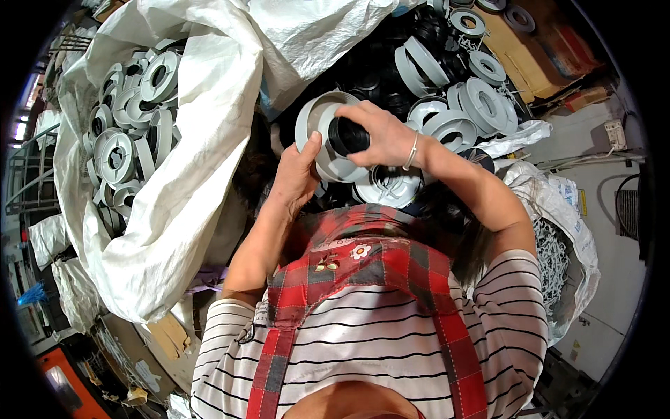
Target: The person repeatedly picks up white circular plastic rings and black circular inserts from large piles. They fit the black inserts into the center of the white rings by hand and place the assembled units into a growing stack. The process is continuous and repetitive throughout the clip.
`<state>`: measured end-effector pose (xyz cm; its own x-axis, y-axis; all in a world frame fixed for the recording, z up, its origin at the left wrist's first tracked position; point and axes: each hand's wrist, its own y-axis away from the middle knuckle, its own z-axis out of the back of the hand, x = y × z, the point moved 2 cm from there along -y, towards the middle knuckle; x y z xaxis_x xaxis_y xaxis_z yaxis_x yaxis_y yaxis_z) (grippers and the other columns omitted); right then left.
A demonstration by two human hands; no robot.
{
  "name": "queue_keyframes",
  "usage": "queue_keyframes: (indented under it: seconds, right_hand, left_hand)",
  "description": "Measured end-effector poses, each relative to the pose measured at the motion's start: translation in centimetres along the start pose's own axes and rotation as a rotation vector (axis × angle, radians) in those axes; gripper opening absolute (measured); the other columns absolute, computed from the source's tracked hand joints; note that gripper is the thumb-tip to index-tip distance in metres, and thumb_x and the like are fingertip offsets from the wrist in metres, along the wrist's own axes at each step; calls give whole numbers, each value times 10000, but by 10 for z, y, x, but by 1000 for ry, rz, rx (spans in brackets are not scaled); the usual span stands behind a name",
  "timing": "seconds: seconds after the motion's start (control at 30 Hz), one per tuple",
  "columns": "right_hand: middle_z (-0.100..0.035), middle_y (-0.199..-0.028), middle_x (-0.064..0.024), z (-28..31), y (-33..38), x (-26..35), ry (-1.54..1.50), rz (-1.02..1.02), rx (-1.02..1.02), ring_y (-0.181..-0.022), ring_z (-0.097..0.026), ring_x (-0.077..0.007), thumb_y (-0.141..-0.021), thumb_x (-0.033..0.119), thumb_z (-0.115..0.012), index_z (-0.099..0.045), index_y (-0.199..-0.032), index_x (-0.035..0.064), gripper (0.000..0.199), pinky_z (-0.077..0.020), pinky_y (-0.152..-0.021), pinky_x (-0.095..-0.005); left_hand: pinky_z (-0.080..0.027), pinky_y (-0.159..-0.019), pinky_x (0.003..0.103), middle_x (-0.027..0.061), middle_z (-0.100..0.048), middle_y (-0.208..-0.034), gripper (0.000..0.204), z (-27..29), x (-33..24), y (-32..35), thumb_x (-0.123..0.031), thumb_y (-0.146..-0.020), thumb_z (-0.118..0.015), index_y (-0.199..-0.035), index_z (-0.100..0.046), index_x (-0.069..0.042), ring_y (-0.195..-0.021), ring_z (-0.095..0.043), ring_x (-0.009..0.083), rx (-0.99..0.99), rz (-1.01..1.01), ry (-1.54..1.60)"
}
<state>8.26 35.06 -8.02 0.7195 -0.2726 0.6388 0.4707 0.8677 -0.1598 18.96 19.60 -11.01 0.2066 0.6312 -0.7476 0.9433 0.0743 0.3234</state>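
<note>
My left hand point(296, 174) grips the rim of a grey plastic ring-shaped disc point(315, 126) from below, thumb pressed on its face. Over the top of that disc, my right hand point(380, 133) is closed around a black cylindrical part point(349, 136) seated in the disc's centre. A thin bangle sits on my right wrist. Just under my hands lies another grey disc point(388, 187) with a hub in its middle.
A large white woven sack point(174, 195) at left holds several grey discs point(125, 133). More grey discs point(460, 105) and black parts point(377, 66) are piled ahead and to the right. Cardboard point(530, 63) lies at upper right. A second sack point(558, 230) is on the right.
</note>
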Motion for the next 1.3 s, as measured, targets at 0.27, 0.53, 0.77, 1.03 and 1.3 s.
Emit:
queue_keyframes:
  seconds: [0.27,0.53,0.77,1.03,1.3]
  right_hand:
    - [-489,-1062,-183,7,7,26,333,251,130,-1036,-484,-363,-607,190,-765,-444,-1234,88,712,-487,-828,-391]
    - [-626,-653,-182,0,16,-6,-569,-681,337,-461,-619,-231,-776,585,-634,-544,-949,-154,764,-515,-427,-326]
    - [-624,-1006,-172,2,11,-23,-901,-855,265,-868,-642,-220,-812,414,-673,-573,-894,-54,486,-526,-697,-259]
    - [-465,-1300,-252,85,-9,-206,417,-705,-618,-1232,-425,-356,-772,434,-670,-446,-1283,-33,727,-361,-1007,-420]
    - [-608,-934,-193,71,8,-121,668,-100,-734,-833,-552,-341,-808,338,-667,-590,-1000,-38,429,-445,-741,-416]
  left_hand:
    - [-517,-802,331,100,-614,-1073,507,2,-14,9,-377,-908,-584,-1207,-499,24,-926,-615,171,38,185,-39]
    - [-489,-765,283,79,-609,-1021,466,-15,-5,14,-300,-862,-665,-1158,-524,32,-876,-589,135,-55,-137,-119]
    - [-464,-661,257,26,-607,-859,301,-21,-24,27,-196,-812,-698,-995,-588,16,-758,-550,100,-218,-396,-624]
    - [-371,-997,353,191,-474,-1258,551,-22,-205,60,-298,-899,-602,-1253,-406,76,-1152,-463,250,-724,-1956,-915]
    - [-414,-976,319,120,-616,-1158,346,8,-60,0,-64,-875,-588,-1202,-548,42,-1105,-571,223,-104,-390,-470]
